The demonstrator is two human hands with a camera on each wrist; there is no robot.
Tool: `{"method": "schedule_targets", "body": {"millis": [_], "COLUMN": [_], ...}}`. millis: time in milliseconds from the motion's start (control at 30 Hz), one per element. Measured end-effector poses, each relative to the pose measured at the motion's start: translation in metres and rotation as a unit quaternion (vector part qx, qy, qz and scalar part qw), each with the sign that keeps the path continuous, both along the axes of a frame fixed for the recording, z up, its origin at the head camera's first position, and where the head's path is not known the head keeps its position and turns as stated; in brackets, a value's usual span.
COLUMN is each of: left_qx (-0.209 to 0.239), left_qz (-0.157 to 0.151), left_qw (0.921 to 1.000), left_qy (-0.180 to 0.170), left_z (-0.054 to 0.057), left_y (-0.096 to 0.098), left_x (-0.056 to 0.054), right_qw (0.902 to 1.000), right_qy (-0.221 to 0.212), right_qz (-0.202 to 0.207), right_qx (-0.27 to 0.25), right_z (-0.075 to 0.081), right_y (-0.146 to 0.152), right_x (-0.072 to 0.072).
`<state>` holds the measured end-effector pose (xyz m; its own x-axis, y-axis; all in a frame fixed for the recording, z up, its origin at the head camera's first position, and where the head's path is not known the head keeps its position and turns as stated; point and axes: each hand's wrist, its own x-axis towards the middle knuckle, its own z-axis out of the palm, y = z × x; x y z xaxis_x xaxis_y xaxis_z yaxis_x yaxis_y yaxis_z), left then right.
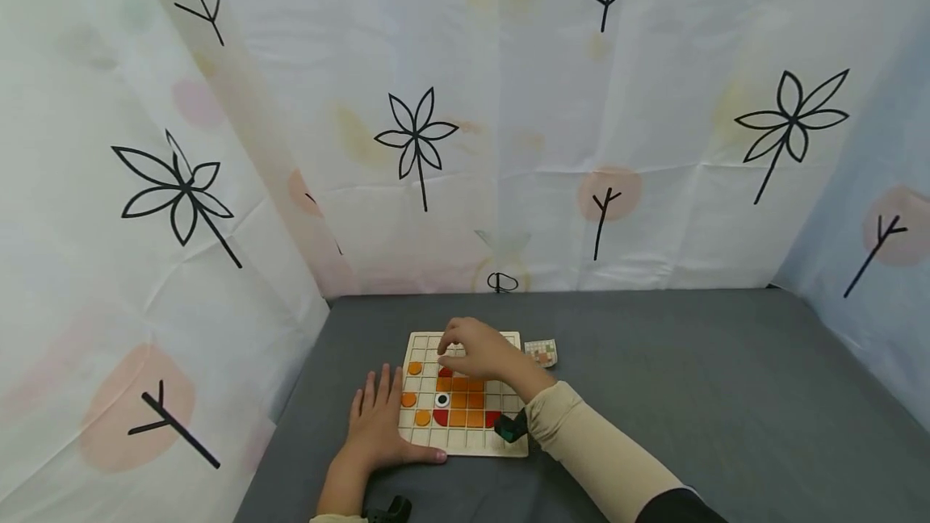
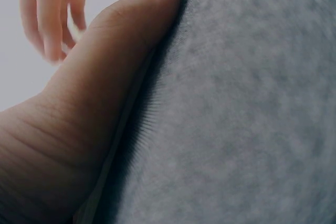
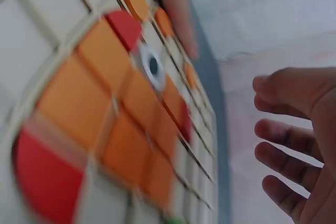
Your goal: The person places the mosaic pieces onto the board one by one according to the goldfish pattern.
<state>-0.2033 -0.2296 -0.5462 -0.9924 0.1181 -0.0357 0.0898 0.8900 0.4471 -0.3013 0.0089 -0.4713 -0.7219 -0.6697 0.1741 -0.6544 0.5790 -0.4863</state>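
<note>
A pale wooden grid board (image 1: 465, 444) lies on the table. Orange square tiles (image 1: 467, 400) form a block on it, with an eye tile (image 1: 441, 399) beside them and red rounded tiles (image 1: 492, 418) at the block's edges. Three orange discs (image 1: 415, 368) sit in a column on the left. My left hand (image 1: 378, 426) rests flat at the board's left side, fingers spread, thumb along its near edge. Over the far rows hovers my right hand (image 1: 479, 349), its fingers (image 3: 283, 132) loosely bent with nothing between them in the right wrist view.
A small card with a coloured grid pattern (image 1: 541, 352) lies just right of the board. The grey cloth-covered table (image 1: 690, 394) extends to the right. Printed fabric (image 1: 501, 224) hangs behind and at both sides.
</note>
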Motion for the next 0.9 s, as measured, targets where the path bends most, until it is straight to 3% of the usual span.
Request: {"method": "schedule_targets", "body": {"millis": [167, 433, 600, 733, 900], "left_qx": [-0.004, -0.013, -0.005, -0.015, -0.061], "left_qz": [0.007, 0.015, 0.020, 0.011, -0.012], "left_qw": [0.9999, 0.9990, 0.9978, 0.9975, 0.9977], "left_qy": [-0.013, -0.040, -0.062, -0.068, -0.026], "left_z": [0.000, 0.010, 0.015, 0.025, 0.043], "left_y": [0.001, 0.000, -0.004, -0.009, -0.014], "left_x": [0.000, 0.000, 0.001, 0.000, -0.004], "right_qw": [0.9976, 0.9823, 0.9667, 0.9548, 0.9424], "right_qy": [0.061, 0.132, 0.149, 0.150, 0.142], "right_qz": [-0.021, -0.131, -0.206, -0.251, -0.291], "right_qx": [-0.024, -0.019, 0.028, 0.051, 0.083], "right_z": [0.011, 0.005, 0.002, 0.005, 0.009], "right_y": [0.061, 0.164, 0.220, 0.252, 0.276], "right_x": [0.010, 0.035, 0.051, 0.065, 0.079]}}
